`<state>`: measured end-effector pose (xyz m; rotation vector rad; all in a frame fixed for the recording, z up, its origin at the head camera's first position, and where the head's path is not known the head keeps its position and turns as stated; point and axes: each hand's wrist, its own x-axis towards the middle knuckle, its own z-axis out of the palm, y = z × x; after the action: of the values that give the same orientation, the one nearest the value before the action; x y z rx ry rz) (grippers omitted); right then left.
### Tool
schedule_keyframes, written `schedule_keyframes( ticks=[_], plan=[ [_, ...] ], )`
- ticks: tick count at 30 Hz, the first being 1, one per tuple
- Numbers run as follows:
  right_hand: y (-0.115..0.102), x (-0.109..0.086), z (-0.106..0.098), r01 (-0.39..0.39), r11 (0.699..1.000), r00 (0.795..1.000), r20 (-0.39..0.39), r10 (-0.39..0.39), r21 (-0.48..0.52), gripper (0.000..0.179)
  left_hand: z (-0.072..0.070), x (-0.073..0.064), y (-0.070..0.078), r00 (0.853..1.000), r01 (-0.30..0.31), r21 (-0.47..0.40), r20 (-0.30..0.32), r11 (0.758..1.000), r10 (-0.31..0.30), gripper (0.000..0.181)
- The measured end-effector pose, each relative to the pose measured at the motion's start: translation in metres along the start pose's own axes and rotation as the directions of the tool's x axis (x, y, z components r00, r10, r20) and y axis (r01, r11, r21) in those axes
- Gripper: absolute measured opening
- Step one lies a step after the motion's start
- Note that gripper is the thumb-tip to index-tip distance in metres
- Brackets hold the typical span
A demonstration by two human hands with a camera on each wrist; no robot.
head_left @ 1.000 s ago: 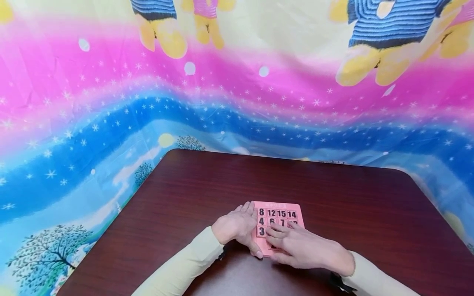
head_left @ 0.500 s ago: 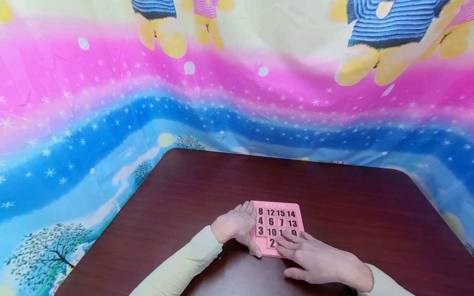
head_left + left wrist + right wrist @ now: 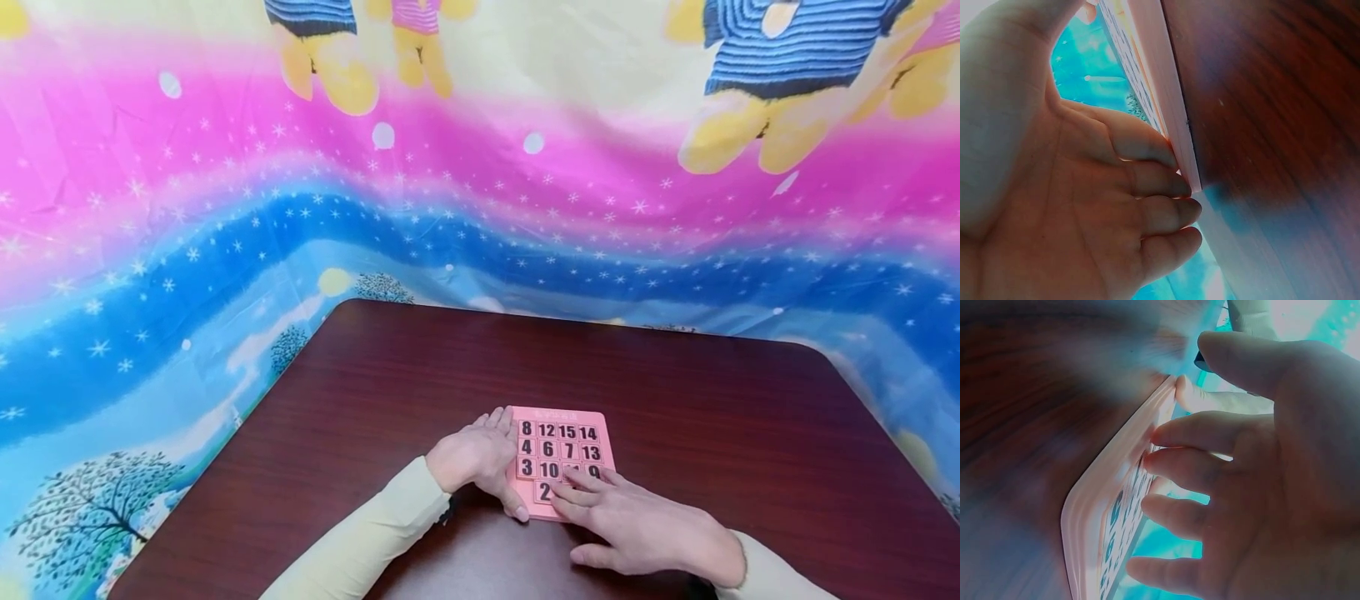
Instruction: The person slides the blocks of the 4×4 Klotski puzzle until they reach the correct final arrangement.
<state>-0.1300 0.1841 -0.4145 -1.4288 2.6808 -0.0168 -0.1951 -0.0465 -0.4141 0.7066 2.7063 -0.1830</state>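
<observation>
A pink number slide puzzle (image 3: 592,416) lies flat on the table, showing rows of black-numbered tiles. My left hand (image 3: 480,454) lies along its left edge, fingers extended and thumb at the near left corner. In the left wrist view the fingertips touch the side of the puzzle (image 3: 1169,94). My right hand (image 3: 641,525) reaches over the near right part with its fingers outstretched. Its fingertips rest on the bottom row, right beside the 2 tile (image 3: 543,492). Some lower right tiles are hidden under these fingers. The right wrist view shows the fingertips against the tile face of the puzzle (image 3: 1094,506).
The dark brown wooden table (image 3: 420,367) has rounded far corners and extends well past the puzzle. Behind it hangs a colourful printed cloth (image 3: 480,183) with snowflakes and bears, close to the table's edges.
First, my right hand moved right and nearer, uncovering several middle tiles. Since then its fingertips have shifted slightly left, and the 2 tile has slid a little left. The left hand stays put.
</observation>
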Motion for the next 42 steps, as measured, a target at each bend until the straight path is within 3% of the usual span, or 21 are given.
schedule_keyframes(
  ticks=[19, 26, 33, 42],
  plan=[
    [-0.008, 0.021, -0.002, 0.068, 0.997, 0.998, -0.001, -0.068, -0.024, 0.057, 0.002, -0.002, -0.001, 1.0, -0.008, 0.02, -0.015, 1.0, 0.009, 0.133],
    [-0.001, 0.007, -0.007, 0.006, 0.999, 1.0, 0.008, -0.006, 0.042, 0.061, 0.002, 0.001, 0.0, 1.0, -0.013, 0.004, -0.009, 1.0, 0.013, 0.133],
    [0.008, -0.013, -0.009, -0.109, 0.986, 0.992, 0.079, 0.1, 0.127, 0.061, 0.0, 0.002, 0.0, 1.0, -0.008, 0.002, -0.006, 1.0, 0.008, 0.133],
    [0.012, -0.021, -0.008, -0.098, 0.985, 0.991, 0.1, 0.084, 0.143, 0.062, 0.002, 0.001, 0.0, 1.0, -0.001, 0.002, 0.003, 1.0, 0.001, 0.134]
  ],
)
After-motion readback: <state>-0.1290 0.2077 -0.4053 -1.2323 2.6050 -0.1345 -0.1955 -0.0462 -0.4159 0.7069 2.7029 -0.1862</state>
